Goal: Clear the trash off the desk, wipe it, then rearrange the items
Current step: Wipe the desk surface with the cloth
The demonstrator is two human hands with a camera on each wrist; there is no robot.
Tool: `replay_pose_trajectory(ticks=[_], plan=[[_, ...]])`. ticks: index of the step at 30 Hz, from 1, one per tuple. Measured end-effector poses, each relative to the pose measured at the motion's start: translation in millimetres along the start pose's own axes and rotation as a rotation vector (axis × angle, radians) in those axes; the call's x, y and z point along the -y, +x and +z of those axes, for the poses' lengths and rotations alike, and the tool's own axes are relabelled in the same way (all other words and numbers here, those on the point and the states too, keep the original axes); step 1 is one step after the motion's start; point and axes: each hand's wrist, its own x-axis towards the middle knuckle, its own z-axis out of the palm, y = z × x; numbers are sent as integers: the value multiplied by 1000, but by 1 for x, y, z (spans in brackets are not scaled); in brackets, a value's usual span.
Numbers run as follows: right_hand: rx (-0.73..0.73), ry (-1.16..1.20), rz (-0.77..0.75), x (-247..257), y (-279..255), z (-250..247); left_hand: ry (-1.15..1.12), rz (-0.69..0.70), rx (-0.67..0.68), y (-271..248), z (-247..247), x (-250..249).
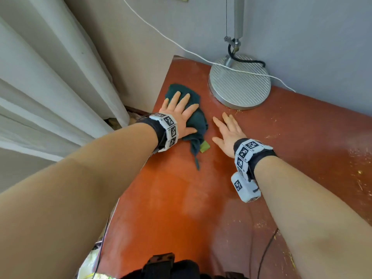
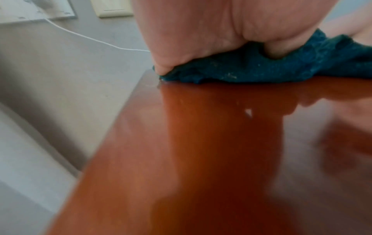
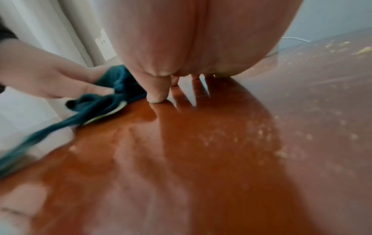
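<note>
Our left hand [image 1: 179, 115] lies spread, fingers straight, pressing the crumpled teal cloth [image 1: 196, 119] at the table's [image 1: 181, 198] far left; the right hand [image 1: 227, 132] rests flat beside it. We judge wiping underway — next, sweep right (crumbs [image 1: 360, 172] dot the glossy red-brown top) past the ribbed metal lamp base [image 1: 240, 82].

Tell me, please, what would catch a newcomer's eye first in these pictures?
First, the left hand pressing flat on a dark teal cloth near the left rear corner of the glossy red-brown desk. Beside it the right hand rests flat on the bare wood. Behind them a ribbed round silver lamp base stands by the wall, and crumbs dot the desk's right side.
</note>
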Motion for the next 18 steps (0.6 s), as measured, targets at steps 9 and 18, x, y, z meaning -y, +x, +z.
replay_pose_trajectory(ticks=[9,18], plan=[[91,-80,53,4,5,-4,-556,-530,-221,14,-17,47],[152,-230,32,22,32,-67,-85,457,-183,5,-1,16]])
